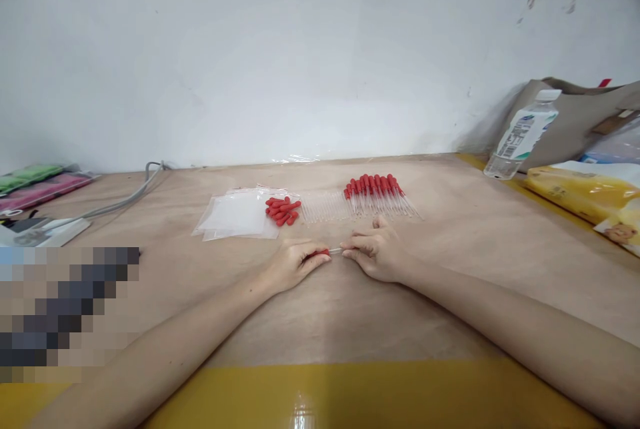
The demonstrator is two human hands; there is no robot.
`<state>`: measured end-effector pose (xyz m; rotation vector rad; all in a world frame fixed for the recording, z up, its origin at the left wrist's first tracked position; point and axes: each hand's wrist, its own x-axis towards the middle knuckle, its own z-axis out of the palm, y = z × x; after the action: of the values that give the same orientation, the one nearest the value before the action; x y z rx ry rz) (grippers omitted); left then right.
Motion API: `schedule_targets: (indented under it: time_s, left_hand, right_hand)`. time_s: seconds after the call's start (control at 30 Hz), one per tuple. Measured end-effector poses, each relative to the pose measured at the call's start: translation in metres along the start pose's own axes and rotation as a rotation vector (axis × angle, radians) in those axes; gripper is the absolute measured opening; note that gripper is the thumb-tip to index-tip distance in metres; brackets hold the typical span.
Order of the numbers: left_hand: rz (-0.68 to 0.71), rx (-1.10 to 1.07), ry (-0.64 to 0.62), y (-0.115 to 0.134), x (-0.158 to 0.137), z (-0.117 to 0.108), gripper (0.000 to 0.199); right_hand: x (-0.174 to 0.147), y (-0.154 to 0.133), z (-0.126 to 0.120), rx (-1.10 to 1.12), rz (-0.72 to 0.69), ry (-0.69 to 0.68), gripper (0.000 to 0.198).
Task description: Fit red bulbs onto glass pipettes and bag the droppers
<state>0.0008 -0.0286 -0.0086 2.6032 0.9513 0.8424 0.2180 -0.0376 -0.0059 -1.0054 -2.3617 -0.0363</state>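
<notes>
**Part-way through, plenty left**

Pinching a red bulb (pixel 324 252) in the left hand (pixel 295 261), gripping a clear tube (pixel 336 250) between thumb and fingers of the right hand (pixel 376 252). Lined up end to end low over the table (pixel 280 326); cannot tell how far seated, with fingers covering much of both. Done, by the look of it: a row of red-capped tubes (pixel 373 184), beyond the right hand. Left to do: a pile of loose red bulbs (pixel 283 210) and a row of bare tubes (pixel 327 207), set between pile and capped row. Seemingly unused: flat clear bags (pixel 237 216), left of the pile.
</notes>
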Motion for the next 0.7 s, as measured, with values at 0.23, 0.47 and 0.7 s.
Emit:
schedule_targets:
  time_s: [0.23, 0.47, 0.7]
  left_hand:
    - [0.062, -0.014, 0.007, -0.001, -0.001, 0.001, 0.018]
    - [0.109, -0.001, 0.010, -0.002, 0.000, 0.002, 0.017]
    - [0.147, 0.034, -0.030, -0.003, 0.001, 0.001, 0.018]
  right_hand:
    - [0.002, -0.006, -0.001, -0.006, -0.011, -0.015, 0.028]
    - [0.002, -0.008, 0.005, 0.015, 0.041, -0.071, 0.033]
    - [0.005, -0.016, 0.005, 0.050, 0.119, -0.187, 0.039]
